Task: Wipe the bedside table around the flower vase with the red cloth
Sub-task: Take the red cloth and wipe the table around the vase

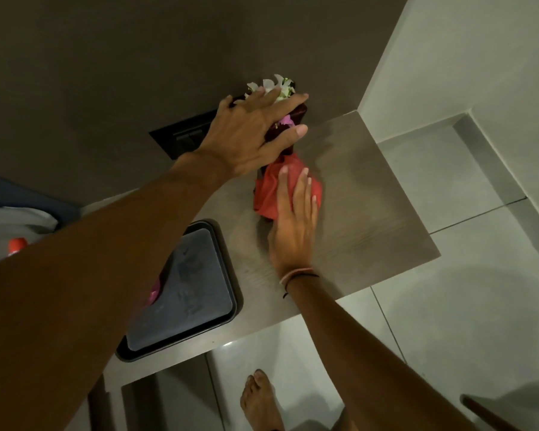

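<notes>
Wiping is under way at the far end of the counter (371,213), and by my reading the job is mid-course rather than near its end. The right hand (293,225) lies flat, palm down and fingers spread, pressing the red cloth (269,191) against the wood; its grip is a flat press rather than a closed fist, with the bunched cloth under and just ahead of the fingers. Directly beyond those fingertips stands the flower vase (288,121), dark and holding white and pink blooms, close against the wall. The left hand (249,132) is wrapped over its upper part, fingers curled about it as though steadying or tilting it, though the light is dim and I cannot tell whether the vase is lifted clear of the surface. The cloth touches the vase's foot on the near side, so the strip directly in front of the vase is being covered now. No clear wipe marks show, so how much has been cleaned is uncertain; the ground behind the vase and to the right of the pressing hand likely remains. To the left of that hand, a dark tray (181,293) occupies the near end.
</notes>
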Demonstrator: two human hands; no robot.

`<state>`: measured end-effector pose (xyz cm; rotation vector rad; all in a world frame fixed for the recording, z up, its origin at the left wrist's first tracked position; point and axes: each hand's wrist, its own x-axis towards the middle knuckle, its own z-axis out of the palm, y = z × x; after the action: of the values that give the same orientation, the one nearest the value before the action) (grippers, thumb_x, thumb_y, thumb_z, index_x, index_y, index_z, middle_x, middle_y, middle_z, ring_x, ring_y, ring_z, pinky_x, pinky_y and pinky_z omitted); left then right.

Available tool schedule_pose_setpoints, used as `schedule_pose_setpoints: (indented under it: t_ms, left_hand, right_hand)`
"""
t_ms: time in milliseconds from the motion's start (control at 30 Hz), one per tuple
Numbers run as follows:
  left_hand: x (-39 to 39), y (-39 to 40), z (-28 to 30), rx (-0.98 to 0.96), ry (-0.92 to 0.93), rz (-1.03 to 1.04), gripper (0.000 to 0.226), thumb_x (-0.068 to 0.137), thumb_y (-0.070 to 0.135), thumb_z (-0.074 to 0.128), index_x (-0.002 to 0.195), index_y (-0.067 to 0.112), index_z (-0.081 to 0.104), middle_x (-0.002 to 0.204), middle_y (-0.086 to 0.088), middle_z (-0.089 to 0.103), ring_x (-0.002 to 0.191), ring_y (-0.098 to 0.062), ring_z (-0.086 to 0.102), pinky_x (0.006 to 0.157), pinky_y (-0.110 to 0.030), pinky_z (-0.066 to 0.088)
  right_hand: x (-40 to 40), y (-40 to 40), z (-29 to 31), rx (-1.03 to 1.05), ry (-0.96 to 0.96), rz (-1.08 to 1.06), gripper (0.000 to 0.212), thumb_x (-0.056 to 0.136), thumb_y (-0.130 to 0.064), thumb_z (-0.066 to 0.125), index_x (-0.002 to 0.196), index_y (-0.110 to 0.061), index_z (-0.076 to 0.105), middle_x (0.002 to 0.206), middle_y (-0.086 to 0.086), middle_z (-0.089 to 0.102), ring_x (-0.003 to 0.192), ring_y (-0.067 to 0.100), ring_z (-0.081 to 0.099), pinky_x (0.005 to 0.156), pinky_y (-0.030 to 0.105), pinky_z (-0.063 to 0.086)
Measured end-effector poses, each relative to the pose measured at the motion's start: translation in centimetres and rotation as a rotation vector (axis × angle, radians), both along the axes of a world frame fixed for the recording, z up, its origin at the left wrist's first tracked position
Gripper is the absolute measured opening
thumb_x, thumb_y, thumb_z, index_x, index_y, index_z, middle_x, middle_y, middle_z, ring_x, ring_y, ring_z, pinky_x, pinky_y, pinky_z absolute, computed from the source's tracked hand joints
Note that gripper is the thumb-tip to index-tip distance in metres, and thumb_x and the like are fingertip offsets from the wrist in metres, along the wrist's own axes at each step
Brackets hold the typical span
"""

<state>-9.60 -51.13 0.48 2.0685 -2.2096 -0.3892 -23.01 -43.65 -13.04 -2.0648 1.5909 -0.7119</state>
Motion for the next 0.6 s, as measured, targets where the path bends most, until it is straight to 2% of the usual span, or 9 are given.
schedule_pose_setpoints:
  t_ms: [133,200,300,400,500,600]
  left_hand:
    - [0.4,-0.6,0.2,0.019,0.005,-0.008,0.065,0.099,0.066,0.028,0.159,0.041,0.025,0.169,-0.012,0.03,0.156,-0.033,0.028,0.123,-0.067,0.02]
    - [0.6,-0.8,0.3,0.026,0.017,-0.014,0.064,0.1,0.065,0.029,0.159,0.04,0.026,0.168,-0.012,0.032,0.155,-0.032,0.031,0.122,-0.067,0.023]
    - [0.5,-0.7,0.2,0.015,0.012,-0.009,0.063,0.101,0.062,0.03,0.159,0.039,0.027,0.168,-0.012,0.031,0.154,-0.033,0.032,0.122,-0.067,0.022]
    - [0.2,-0.4,0.1,0.007,-0.01,-0.019,0.061,0.102,0.061,0.031,0.159,0.039,0.026,0.169,-0.011,0.03,0.154,-0.034,0.033,0.123,-0.067,0.021]
    - [-0.1,0.0,0.2,0.011,-0.016,-0.025,0.061,0.102,0.061,0.03,0.159,0.041,0.024,0.17,-0.012,0.027,0.156,-0.033,0.028,0.123,-0.068,0.019]
    - [-0.3,0.2,0.2,0.017,-0.028,-0.023,0.062,0.102,0.062,0.029,0.16,0.042,0.02,0.171,-0.012,0.024,0.159,-0.032,0.021,0.124,-0.068,0.017]
  right_hand:
    - [-0.4,0.4,-1.6,-0.046,0.171,0.059,0.063,0.097,-0.032,0.035,0.158,-0.018,0.029,0.165,0.023,0.025,0.154,0.042,0.02,0.123,0.062,0.021]
    - [-1.8,0.7,-2.3,-0.08,0.284,0.119,0.059,0.099,-0.033,0.033,0.157,-0.021,0.033,0.164,0.022,0.029,0.153,0.042,0.024,0.12,0.063,0.027]
    - [-3.7,1.1,-3.5,-0.176,0.426,0.173,0.051,0.103,-0.03,0.043,0.153,-0.023,0.042,0.159,0.022,0.039,0.148,0.041,0.036,0.113,0.062,0.039]
    - [-5.0,2.4,-4.4,-0.27,0.473,0.168,0.048,0.102,-0.029,0.056,0.149,-0.024,0.048,0.155,0.021,0.046,0.143,0.04,0.044,0.108,0.059,0.046]
    - [-6.0,4.0,-4.8,-0.226,0.509,0.243,0.058,0.097,-0.033,0.065,0.15,-0.024,0.046,0.155,0.021,0.046,0.143,0.039,0.044,0.108,0.059,0.046]
    - [-6.9,5.1,-4.3,-0.201,0.442,0.283,0.06,0.089,-0.029,0.074,0.145,-0.018,0.055,0.148,0.02,0.055,0.136,0.039,0.054,0.103,0.062,0.05]
